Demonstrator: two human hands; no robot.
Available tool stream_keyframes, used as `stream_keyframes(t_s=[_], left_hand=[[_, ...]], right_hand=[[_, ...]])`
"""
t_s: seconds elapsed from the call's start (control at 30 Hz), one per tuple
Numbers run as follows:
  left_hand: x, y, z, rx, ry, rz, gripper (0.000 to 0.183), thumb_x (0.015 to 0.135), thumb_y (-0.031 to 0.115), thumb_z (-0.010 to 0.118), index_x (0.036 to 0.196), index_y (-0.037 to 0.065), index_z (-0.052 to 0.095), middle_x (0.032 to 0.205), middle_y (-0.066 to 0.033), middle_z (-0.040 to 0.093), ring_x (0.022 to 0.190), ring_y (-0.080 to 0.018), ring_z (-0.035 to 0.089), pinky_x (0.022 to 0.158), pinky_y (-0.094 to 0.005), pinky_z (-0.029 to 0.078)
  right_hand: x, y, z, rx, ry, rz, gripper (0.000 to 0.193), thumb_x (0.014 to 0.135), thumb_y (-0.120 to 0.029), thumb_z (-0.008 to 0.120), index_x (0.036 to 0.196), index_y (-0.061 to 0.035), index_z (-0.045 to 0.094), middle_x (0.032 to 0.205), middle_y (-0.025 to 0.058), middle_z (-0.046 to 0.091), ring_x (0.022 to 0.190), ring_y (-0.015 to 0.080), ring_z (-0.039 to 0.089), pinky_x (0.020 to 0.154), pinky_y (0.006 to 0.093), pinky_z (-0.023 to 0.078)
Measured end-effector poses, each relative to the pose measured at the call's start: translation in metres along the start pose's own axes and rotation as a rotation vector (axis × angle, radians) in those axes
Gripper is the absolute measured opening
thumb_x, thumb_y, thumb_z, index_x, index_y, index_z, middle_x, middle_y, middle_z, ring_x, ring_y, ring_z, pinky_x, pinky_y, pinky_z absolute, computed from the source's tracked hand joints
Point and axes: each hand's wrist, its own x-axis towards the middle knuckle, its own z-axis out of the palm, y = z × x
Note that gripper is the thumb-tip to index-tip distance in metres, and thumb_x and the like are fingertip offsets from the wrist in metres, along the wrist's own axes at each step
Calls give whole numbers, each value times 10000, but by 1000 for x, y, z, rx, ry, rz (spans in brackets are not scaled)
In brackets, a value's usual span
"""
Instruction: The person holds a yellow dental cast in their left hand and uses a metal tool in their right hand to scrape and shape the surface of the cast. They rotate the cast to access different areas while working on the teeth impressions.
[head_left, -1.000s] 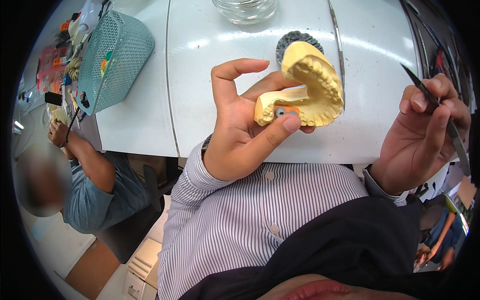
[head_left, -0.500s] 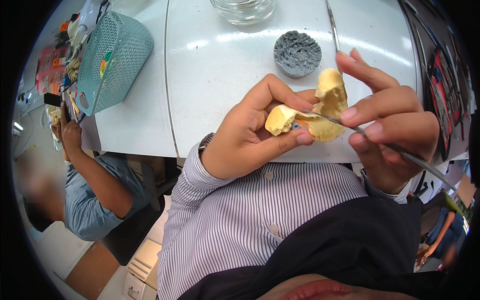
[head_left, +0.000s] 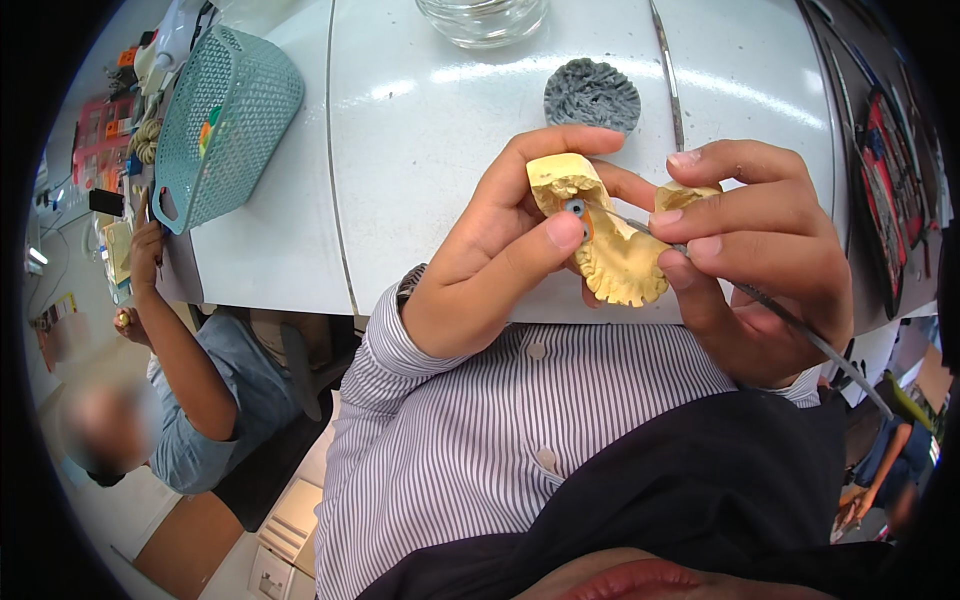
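Observation:
A yellow plaster dental cast (head_left: 628, 265), arch-shaped with teeth along its near rim, is gripped by my left hand (head_left: 490, 250), thumb on its left side. Beside that thumb, small grey-blue round inserts (head_left: 575, 207) with an orange patch sit in the cast. My right hand (head_left: 765, 250) pinches a thin metal hand instrument (head_left: 800, 325); its slim end reaches across the arch close to the upper insert. Whether the tip touches it I cannot tell. The right fingers also rest against the cast's right end and partly hide it.
A round grey textured pad (head_left: 592, 97) lies beyond my hands, near another slim metal instrument (head_left: 668, 75). A glass bowl (head_left: 485, 20) stands at the far edge. On the left is a teal basket (head_left: 228, 130); a co-worker (head_left: 215, 400) sits beyond. A dark tool case (head_left: 882, 190) lies right.
The dental cast has been turned so its toothed rim faces me and the inserts show more. My right hand has shifted slightly left with the instrument. The co-worker's arms moved.

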Motion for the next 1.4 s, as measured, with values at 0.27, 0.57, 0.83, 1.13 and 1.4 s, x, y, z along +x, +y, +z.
stream_keyframes(t_s=[0.27, 0.57, 0.83, 1.13, 1.4], left_hand=[[1, 0, -5, 58, 43, 24, 475, 850, 171, 415, 1242, -26, 233, 1147, -175, 429, 1087, -210, 442, 906, -313, 359], [4, -1, -2, 159, 60, 99, 478, 838, 170, 440, 1217, -55, 255, 1083, -131, 445, 1003, -162, 457, 870, -273, 351], [4, -11, 5, 196, -11, 186, 353, 888, 115, 364, 1210, 0, 274, 1039, -115, 460, 995, -154, 477, 849, -281, 405], [3, -9, -6, 133, -14, 157, 344, 891, 128, 371, 1196, -7, 283, 1040, -104, 448, 990, -145, 468, 850, -272, 394], [2, -10, -6, 115, 6, 125, 339, 892, 135, 377, 1190, -5, 295, 1040, -100, 429, 971, -135, 454, 841, -264, 382]], right_hand=[[3, 7, 3, 6, -2, -38, 321, 674, 87, 633, 927, -33, 475, 875, 130, 590, 889, 291, 559, 718, 337, 488], [3, 10, 9, 137, 41, 29, 258, 695, 107, 607, 897, -6, 496, 851, 145, 600, 834, 282, 596, 720, 347, 488], [-6, 6, -3, 183, 18, 26, 226, 714, 110, 585, 896, 3, 505, 854, 152, 603, 846, 267, 605, 722, 325, 494], [0, 11, 4, 202, 2, 54, 247, 697, 115, 592, 896, 8, 492, 850, 156, 595, 846, 271, 605, 719, 324, 496], [-1, 11, 4, 144, -7, 10, 319, 639, 144, 590, 898, 4, 465, 843, 158, 574, 833, 281, 606, 702, 350, 508]])
